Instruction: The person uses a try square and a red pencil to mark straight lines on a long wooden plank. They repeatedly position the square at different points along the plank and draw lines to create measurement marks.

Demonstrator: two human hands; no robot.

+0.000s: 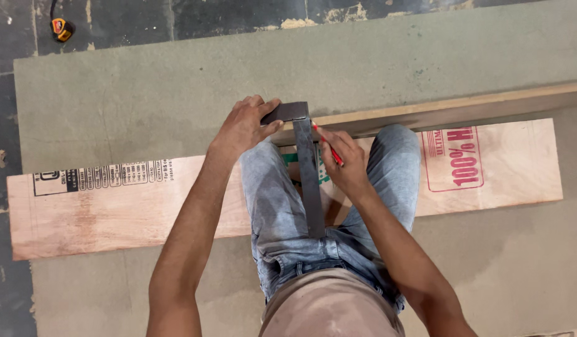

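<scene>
1. Pressing down on the dark head of a square, the left hand has its grip clamped on that head at the plank's far edge.
2. Right hand: grip closed on a red pencil, tip touching the square's blade near the head.
3. Square: blade lies across the plank, between the person's knees.
4. Plank: pale, printed, lying on a large grey-green board.
5. Batten: along the plank's far edge.
6. Tape measure: yellow, on the dark floor, well apart.
</scene>
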